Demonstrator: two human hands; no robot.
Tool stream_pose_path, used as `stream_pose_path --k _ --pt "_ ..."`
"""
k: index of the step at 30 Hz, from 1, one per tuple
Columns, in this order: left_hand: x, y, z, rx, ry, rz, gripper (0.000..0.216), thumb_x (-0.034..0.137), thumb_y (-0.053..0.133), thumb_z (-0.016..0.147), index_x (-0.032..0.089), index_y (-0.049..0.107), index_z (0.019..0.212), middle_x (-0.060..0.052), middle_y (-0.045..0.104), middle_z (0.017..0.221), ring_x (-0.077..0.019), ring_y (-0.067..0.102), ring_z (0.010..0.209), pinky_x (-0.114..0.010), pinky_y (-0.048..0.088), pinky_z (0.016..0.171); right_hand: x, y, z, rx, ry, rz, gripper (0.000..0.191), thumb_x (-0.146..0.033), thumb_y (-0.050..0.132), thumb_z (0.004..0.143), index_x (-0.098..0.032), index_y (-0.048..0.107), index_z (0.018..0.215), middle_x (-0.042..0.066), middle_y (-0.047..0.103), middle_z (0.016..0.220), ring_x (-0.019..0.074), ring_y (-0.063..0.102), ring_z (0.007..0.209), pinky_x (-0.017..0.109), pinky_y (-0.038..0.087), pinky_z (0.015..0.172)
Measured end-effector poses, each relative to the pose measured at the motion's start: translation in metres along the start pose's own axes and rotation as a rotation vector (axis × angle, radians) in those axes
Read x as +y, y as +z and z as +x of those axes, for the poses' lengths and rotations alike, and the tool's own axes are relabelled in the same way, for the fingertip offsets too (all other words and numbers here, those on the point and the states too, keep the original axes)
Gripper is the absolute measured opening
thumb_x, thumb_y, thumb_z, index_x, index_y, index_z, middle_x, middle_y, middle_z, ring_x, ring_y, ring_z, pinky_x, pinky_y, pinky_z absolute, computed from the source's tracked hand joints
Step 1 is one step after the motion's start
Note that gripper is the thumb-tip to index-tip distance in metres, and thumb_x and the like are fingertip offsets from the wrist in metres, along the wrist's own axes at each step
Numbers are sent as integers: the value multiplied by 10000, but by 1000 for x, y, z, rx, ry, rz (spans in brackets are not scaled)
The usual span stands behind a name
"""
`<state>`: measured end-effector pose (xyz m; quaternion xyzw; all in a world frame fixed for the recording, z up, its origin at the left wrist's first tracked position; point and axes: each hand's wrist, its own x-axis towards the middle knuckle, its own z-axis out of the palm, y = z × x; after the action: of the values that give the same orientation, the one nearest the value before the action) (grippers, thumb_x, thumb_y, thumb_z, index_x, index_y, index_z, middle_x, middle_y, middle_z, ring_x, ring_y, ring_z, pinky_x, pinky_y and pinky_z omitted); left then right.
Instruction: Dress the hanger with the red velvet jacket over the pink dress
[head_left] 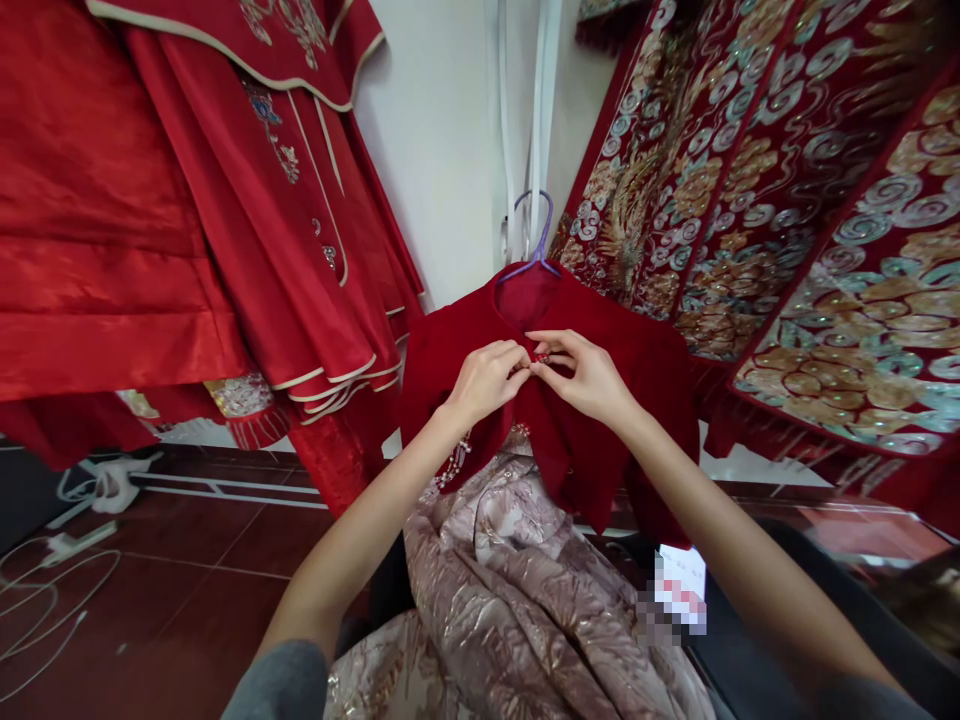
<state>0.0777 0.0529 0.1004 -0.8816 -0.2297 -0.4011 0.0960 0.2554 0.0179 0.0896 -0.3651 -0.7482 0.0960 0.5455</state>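
A dark red jacket (465, 345) hangs in front of me on a purple hanger (541, 243). My left hand (491, 380) and my right hand (581, 375) meet at the jacket's front opening, just below the collar. Both are closed, with thumbs and fingers pinched around a small red beaded fastening (541, 358); the fingertips partly hide it. Below the hands the jacket's front edges hang apart. Beaded trim (455, 462) shows by my left wrist. A brocade fabric (495, 570) in dusty pink with metallic thread lies gathered beneath the jacket.
Red garments with cream piping (330, 250) hang on the left. Heavily embroidered red garments (720, 230) hang on the right. A white metal stand (536, 120) rises behind the hanger. White cables (56, 600) and a power strip (79, 543) lie on the tiled floor (202, 600).
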Motion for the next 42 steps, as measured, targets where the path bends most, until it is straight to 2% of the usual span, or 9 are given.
stream_pose_path --k 6,10,15,18,27,32,36,39,42 --pt "-9 -1 5 -62 88 -16 110 188 585 872 170 640 779 -22 640 755 -153 584 752 -260 441 708 7 -2 4 -56 27 22 375 -228 645 820 -224 625 1195 59 614 1038 181 629 977 357 554 920" --pt "-16 4 3 -39 103 -139 133 250 583 892 180 668 818 -26 666 798 -150 602 790 -262 459 737 13 1 4 -66 21 146 366 -272 672 805 -231 615 1164 62 604 1071 187 598 1028 370 519 953" --pt "-14 18 -8 83 -88 -363 205 360 580 896 175 667 888 -38 667 857 -129 616 776 -246 489 727 22 9 -9 48 161 464 423 -364 691 792 -275 549 1180 56 586 1215 195 562 1149 408 445 1048" --pt "-8 20 -10 64 -177 -426 239 386 551 909 172 656 922 -34 648 867 -117 614 762 -222 495 680 25 14 -16 136 191 480 385 -412 685 797 -273 551 1131 54 590 1214 193 564 1146 416 411 1080" --pt "-4 6 -2 -85 -153 -312 190 296 479 927 182 630 921 -19 609 877 -108 576 723 -223 450 657 30 19 -9 161 182 396 444 -508 688 779 -263 564 1128 57 616 1131 193 591 1080 389 459 1030" --pt "0 8 4 -110 -152 -208 113 257 502 889 187 591 890 -4 572 853 -118 554 725 -234 426 649 28 17 -7 136 173 409 429 -460 689 785 -253 576 1143 64 612 1197 185 589 1090 384 459 1027" --pt "4 3 12 -195 -111 -74 102 257 500 888 195 581 887 -12 565 863 -136 552 729 -243 412 624 30 14 -5 98 173 378 408 -407 664 798 -246 577 1163 67 612 1209 184 579 1107 382 458 1025" --pt "7 2 16 -252 -95 39 116 248 478 904 195 580 894 -33 574 895 -154 571 763 -245 423 631 35 17 0 140 175 378 381 -348 677 767 -236 583 1119 62 629 1140 182 592 1073 383 463 1018" --pt "9 8 11 -205 -181 49 138 242 444 929 188 571 937 -62 602 945 -177 605 806 -269 461 679 37 21 1 208 167 352 353 -322 672 756 -236 574 1084 59 630 1096 182 600 1058 385 466 1017"
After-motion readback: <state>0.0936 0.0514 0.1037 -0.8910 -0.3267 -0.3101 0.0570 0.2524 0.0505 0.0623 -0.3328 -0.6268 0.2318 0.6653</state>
